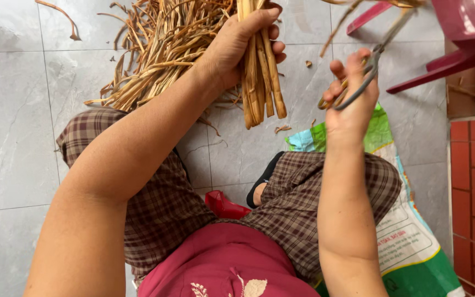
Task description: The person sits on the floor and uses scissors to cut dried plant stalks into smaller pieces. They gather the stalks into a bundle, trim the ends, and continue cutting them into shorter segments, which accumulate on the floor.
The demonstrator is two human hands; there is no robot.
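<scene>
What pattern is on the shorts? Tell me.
Brown-and-cream plaid on the shorts, clearest in the head view.

soft even daylight, faint shadows, sharp focus, slight edge distortion.

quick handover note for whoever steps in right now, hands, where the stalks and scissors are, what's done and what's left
Left hand: closed around a bundle of dried stalks, cut ends pointing down toward the lap.
Right hand: fingers through the handles of the scissors, blades raised up and away from the bundle.
Loose pile of stalks lies on the grey tile floor; a printed sack by the right leg.
Done: one bundle gathered; a few scraps on the tiles.
Left: the loose pile.
</scene>
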